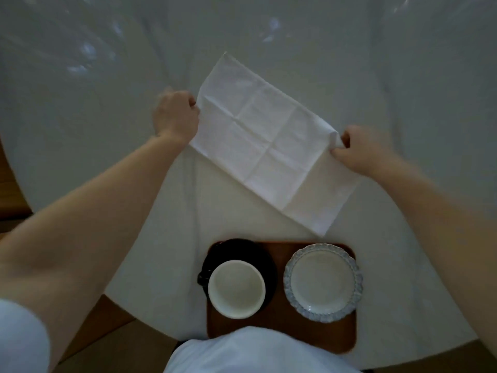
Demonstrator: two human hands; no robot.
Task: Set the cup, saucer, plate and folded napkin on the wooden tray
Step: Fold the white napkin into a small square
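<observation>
Left hand (176,117) & right hand (361,152) each pinch an edge of the napkin (265,141), fingers clamped, spread over the bench (80,130). Cup (236,289) on saucer (236,251) & plate (322,282) sit on wooden tray (279,323).

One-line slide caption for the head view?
Both hands, left hand and right hand, hold the napkin above the table; cup, saucer, plate already on the wooden tray.

white napkin (265,138), brown tray (282,323), black saucer (236,251), blue-rimmed plate (322,282).
</observation>
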